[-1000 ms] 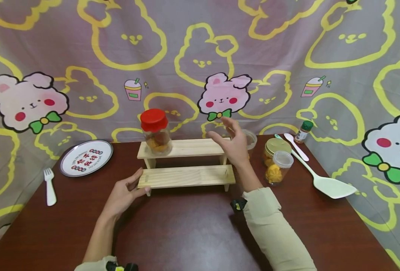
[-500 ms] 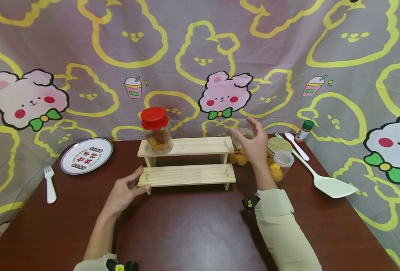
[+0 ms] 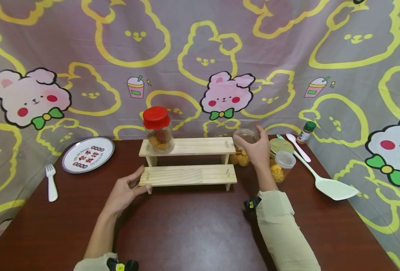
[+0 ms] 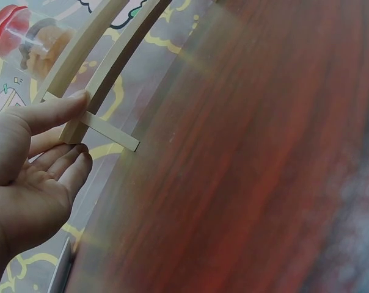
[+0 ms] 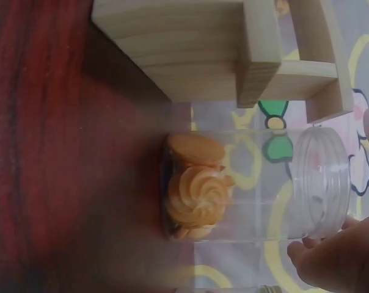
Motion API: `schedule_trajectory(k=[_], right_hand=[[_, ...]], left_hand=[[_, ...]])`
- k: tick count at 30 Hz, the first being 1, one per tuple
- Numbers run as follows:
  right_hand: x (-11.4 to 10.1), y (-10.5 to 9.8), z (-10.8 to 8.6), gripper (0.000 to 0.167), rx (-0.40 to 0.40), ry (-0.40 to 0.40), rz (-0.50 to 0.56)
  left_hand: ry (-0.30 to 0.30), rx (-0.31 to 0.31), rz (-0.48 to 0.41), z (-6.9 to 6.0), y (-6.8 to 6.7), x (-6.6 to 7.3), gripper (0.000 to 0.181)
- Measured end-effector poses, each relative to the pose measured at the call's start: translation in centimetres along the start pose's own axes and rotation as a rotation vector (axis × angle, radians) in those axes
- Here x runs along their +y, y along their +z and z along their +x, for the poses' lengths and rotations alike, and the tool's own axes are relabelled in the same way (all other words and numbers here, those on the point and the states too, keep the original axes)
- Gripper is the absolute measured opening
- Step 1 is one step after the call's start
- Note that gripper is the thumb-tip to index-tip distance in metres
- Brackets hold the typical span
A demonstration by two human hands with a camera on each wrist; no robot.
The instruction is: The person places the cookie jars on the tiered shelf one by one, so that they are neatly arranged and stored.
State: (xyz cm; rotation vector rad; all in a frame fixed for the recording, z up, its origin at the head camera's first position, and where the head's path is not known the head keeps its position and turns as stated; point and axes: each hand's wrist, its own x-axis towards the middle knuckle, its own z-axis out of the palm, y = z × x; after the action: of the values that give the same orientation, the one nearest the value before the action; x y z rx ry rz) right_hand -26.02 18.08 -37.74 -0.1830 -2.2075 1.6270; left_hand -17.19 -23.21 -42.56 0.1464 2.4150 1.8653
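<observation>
A two-tier wooden rack (image 3: 186, 177) stands mid-table. My left hand (image 3: 123, 194) grips the left end of its lower tier, with the thumb on the front edge and fingers beneath, as the left wrist view (image 4: 44, 152) shows. A jar with a red lid (image 3: 157, 130) and cookies inside sits on the upper tier's left end. Right of the rack stands a clear jar (image 5: 258, 201) with swirled cookies at its bottom and a ribbed clear top. My right hand (image 3: 259, 152) spreads thumb and fingers about that top; the thumb looks apart from it in the right wrist view.
Beyond my right hand are a gold-lidded jar (image 3: 281, 146), a smaller cookie jar (image 3: 282, 167), a white spatula (image 3: 335, 188), a spoon (image 3: 298, 146) and a green-capped bottle (image 3: 306, 131). A plate (image 3: 88, 154) and fork (image 3: 52, 182) lie left. A patterned curtain (image 3: 200, 45) hangs behind.
My right hand has moved right from above the rack's upper tier and come down about the clear jar's top. My left hand keeps its grip on the rack.
</observation>
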Motion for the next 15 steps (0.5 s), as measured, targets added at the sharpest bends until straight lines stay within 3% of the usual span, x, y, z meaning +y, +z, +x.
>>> schedule_trajectory(k=[9,15], right_hand=[[0.72,0.09,0.12,0.104,-0.035,0.034,-0.082],[0.93,0.18,0.07,0.105,-0.051,0.043,-0.047]], left_hand=[[0.011,0.0,-0.007,0.03,-0.01,-0.07,0.08],[0.005,0.0,-0.011,-0.04,0.05,0.06,0.08]])
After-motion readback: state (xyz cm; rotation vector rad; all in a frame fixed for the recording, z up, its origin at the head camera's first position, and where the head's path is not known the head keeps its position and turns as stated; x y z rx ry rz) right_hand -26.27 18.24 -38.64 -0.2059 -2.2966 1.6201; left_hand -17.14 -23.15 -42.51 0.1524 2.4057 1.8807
